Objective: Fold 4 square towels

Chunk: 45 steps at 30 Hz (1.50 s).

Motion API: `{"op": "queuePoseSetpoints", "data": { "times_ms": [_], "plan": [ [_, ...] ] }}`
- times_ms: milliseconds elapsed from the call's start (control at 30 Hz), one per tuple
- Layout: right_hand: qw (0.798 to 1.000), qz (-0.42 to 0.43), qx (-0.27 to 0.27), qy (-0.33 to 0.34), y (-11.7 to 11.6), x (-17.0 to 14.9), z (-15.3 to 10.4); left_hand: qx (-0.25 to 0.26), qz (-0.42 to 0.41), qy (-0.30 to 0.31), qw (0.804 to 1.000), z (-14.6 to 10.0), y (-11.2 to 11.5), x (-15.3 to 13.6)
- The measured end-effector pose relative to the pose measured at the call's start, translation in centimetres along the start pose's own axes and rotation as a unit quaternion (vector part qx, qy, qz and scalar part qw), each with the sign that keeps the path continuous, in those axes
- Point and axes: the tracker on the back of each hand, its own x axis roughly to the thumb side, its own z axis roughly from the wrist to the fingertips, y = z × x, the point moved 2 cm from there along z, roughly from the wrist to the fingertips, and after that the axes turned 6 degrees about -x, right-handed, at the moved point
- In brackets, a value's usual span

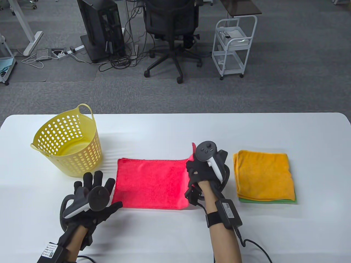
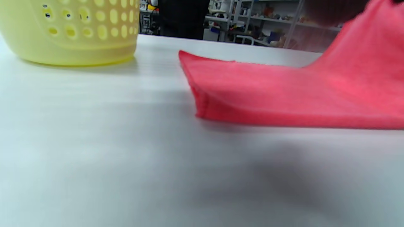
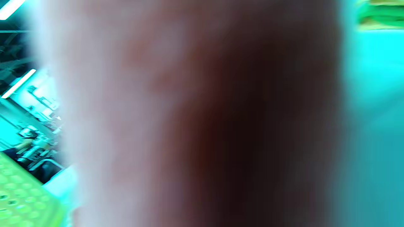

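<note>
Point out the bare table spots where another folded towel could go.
Bare: the far strip behind the red towel, between the yellow basket and the orange stack; also the near edge between both forearms. Crowded: beside the right hand gripping the towel.

The right wrist view is nearly all blur — a pale-to-dark mass fills it, tinted cyan at the sides. The right hand (image 1: pixel 201 171) hides the red towel (image 1: pixel 150 182)'s right edge. Beneath the orange towel (image 1: pixel 263 175) only a green towel (image 1: pixel 274 201)'s edge shows.

Red towel (image 1: pixel 150 182) fluffy cloth (matt); basket (image 1: pixel 68 142) glossy plastic.
</note>
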Motion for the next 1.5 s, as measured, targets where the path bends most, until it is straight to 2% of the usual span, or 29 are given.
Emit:
{"op": "queuePoseSetpoints", "data": {
  "times_ms": [167,367,533,700,900,1067,1167,1300,1433,1500],
  "plan": [
    [0.999,-0.012,0.004,0.043,-2.3,4.5,-0.7,-0.002,-0.004,-0.001,1.000,0.0,0.0,-0.1],
    [0.996,-0.042,0.020,0.070,-7.0,9.6,-1.0,-0.007,-0.006,-0.004,1.000,0.0,0.1,-0.1],
    [0.996,-0.051,0.034,0.069,-11.5,11.4,-0.4,-0.010,-0.009,-0.006,1.000,0.0,0.1,-0.2],
    [0.994,-0.078,0.053,0.063,-16.0,11.9,0.6,-0.013,-0.015,-0.010,1.000,0.0,0.1,-0.4],
    [0.990,-0.085,0.103,0.053,-18.8,12.0,1.4,-0.014,-0.016,-0.010,1.000,0.0,0.1,-0.4],
    [0.974,-0.011,0.213,0.073,-18.9,12.5,1.5,-0.011,-0.020,-0.010,1.000,0.0,0.0,-0.5],
    [0.966,0.027,0.240,0.090,-18.1,12.7,1.3,-0.011,-0.022,-0.010,1.000,0.0,0.0,-0.6],
    [0.975,0.001,0.199,0.094,-15.7,12.1,1.9,-0.009,-0.022,-0.010,1.000,0.0,0.0,-0.6],
    [0.986,-0.095,0.117,0.073,-13.2,9.5,3.2,-0.007,-0.020,-0.010,1.000,0.0,0.0,-0.6],
    [0.984,-0.145,0.088,0.051,-12.5,7.9,3.7,-0.007,-0.018,-0.010,1.000,0.0,0.0,-0.6]
  ]
}}
